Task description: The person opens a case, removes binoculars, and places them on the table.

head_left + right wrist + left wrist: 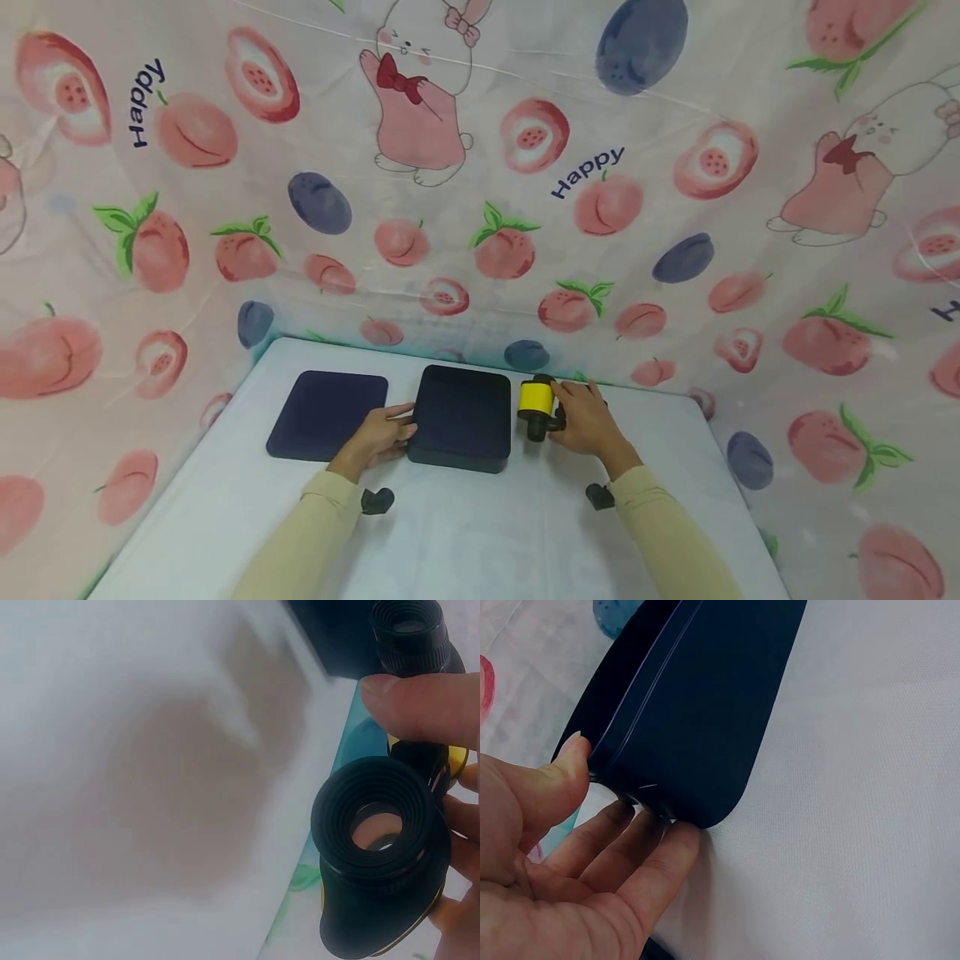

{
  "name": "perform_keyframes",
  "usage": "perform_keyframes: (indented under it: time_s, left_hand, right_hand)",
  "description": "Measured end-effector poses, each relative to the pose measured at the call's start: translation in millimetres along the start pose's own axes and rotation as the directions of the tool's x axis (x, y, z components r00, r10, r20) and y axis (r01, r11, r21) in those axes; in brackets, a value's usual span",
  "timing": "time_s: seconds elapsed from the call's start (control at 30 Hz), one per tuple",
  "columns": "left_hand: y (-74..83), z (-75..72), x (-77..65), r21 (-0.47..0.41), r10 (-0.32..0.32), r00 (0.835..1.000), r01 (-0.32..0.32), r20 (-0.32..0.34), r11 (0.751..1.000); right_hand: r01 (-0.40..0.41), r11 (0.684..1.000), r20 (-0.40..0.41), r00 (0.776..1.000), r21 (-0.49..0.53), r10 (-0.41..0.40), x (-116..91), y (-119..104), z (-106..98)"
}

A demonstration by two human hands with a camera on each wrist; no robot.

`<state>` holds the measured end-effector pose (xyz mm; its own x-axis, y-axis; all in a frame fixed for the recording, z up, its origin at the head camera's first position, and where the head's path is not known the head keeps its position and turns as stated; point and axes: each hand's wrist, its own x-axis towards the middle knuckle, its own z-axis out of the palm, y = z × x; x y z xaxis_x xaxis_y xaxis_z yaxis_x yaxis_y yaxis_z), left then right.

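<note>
A dark open-topped box (459,412) stands near the back of the white table. My left hand (380,433) grips its left edge; in the left wrist view the thumb bears on the rim of the box (697,712) and the other fingers lie along its lower side. To the right of the box, my right hand (588,423) holds a pair of yellow and black binoculars (536,398). In the right wrist view the thumb crosses the middle of the binoculars (386,900), between the two eyepieces, with the fingers behind.
A flat dark square panel with rounded corners (318,412) lies left of the box. Black wrist mounts (377,501) show beside both forearms. A fruit-and-rabbit printed cloth (450,217) hangs behind the table and along its sides.
</note>
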<state>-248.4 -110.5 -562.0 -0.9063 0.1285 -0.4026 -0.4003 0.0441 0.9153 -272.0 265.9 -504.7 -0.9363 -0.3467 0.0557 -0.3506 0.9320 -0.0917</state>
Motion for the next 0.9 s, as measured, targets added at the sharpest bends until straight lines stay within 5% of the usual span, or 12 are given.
perform_keyframes:
  time_s: [0.9]
  left_hand:
    - [0.4, 1.6, -0.1, -0.015, -0.018, 0.999, 0.018, -0.026, 1.000]
  right_hand:
    - [0.024, 0.998, -0.024, 0.999, 0.054, -0.022, -4, 16, 18]
